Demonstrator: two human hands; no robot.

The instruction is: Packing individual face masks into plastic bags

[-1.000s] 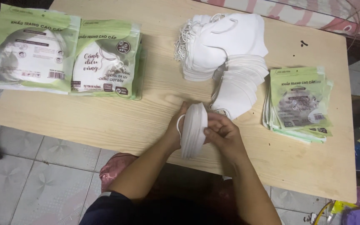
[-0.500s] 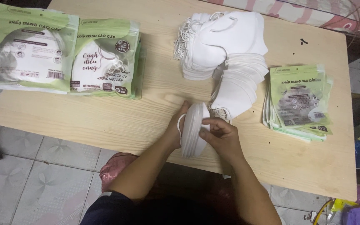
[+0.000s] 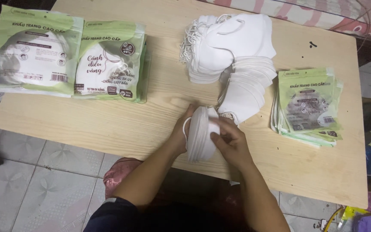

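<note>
A small stack of white face masks (image 3: 200, 133) stands on edge near the front of the wooden table (image 3: 108, 124), held between both hands. My left hand (image 3: 181, 131) presses its left side, fingers curled around the back. My right hand (image 3: 230, 139) grips the right side, thumb on the front mask. Just behind the hands a large loose heap of white masks (image 3: 232, 56) spreads over the table's middle, ear loops showing at its left edge.
Two filled green-and-white mask packs (image 3: 35, 53) (image 3: 110, 64) lie at the table's left. A stack of flat empty green pouches (image 3: 308, 105) sits at the right. Tiled floor (image 3: 31, 172) lies below the front edge, and patterned fabric (image 3: 323, 17) runs along the far side.
The hands and the held mask stack have stayed in nearly the same spot; the fingers of my right hand shifted slightly over the stack's front.
</note>
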